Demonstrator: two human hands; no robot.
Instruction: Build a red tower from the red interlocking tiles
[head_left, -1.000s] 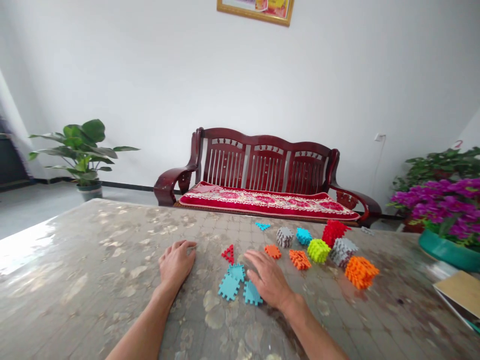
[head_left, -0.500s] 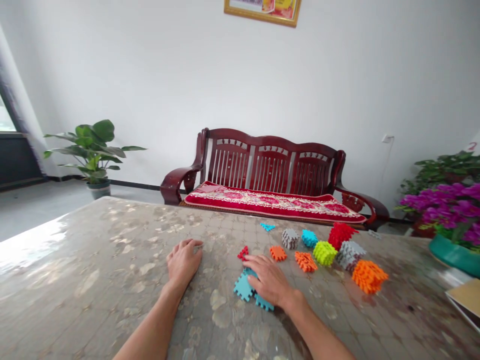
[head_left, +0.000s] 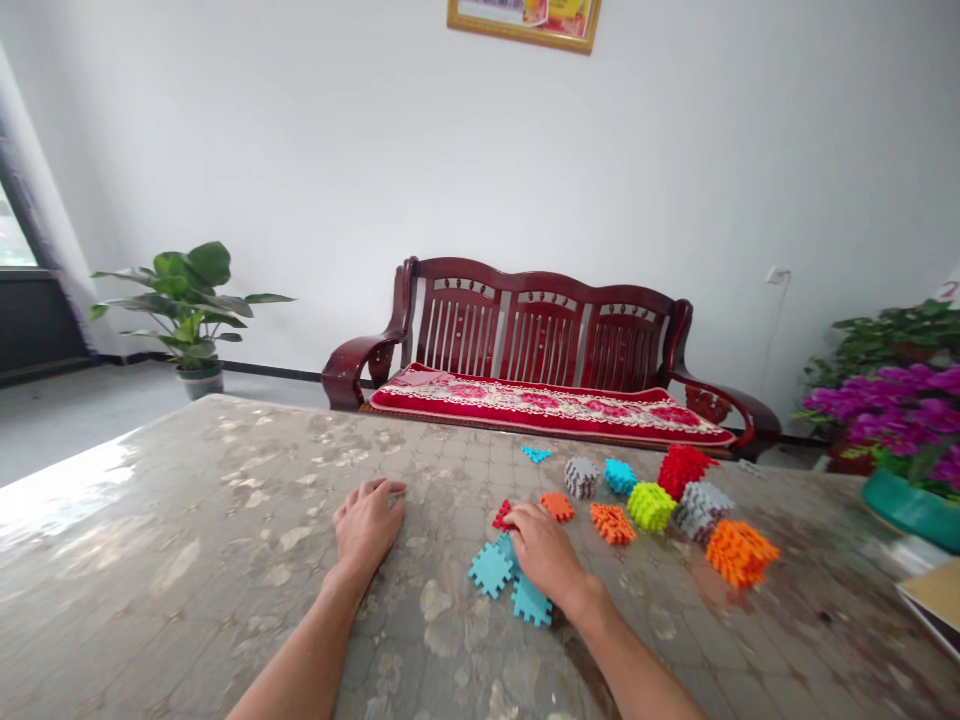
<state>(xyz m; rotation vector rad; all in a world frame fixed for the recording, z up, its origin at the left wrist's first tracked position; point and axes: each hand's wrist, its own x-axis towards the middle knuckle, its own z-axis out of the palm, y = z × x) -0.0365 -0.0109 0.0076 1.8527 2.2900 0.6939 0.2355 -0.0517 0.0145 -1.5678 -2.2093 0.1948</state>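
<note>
The left hand (head_left: 369, 520) is resting palm down on the patterned table (head_left: 247, 560), its forearm reaching in from the near edge, its fingers lying loosely close together and slightly bent, pointing forward and inward. The right hand (head_left: 546, 548) is arching over the table from the other side, its fingers bunching and curving down so that the tips are touching a red triangular interlocking piece (head_left: 502, 515); the thumb is hiding, so whether it is pinching the piece cannot be told.

The red piece is lying between the hands, just beside the right fingertips and well apart from the left hand. Three teal toothed pieces (head_left: 491, 570) are clustering just nearer the wearer, one of them partly hiding beside the right hand.

Beyond and to the right, one light-blue triangular piece (head_left: 535, 454) and one orange square piece (head_left: 557, 507) are lying flat. Seven stacks are standing or leaning there: two grey stacks (head_left: 701, 511), two orange stacks (head_left: 741, 553), one blue stack (head_left: 619, 476), one lime stack (head_left: 651, 507) and one red stack (head_left: 685, 470). A wooden bench (head_left: 540, 330) is standing behind the table.
</note>
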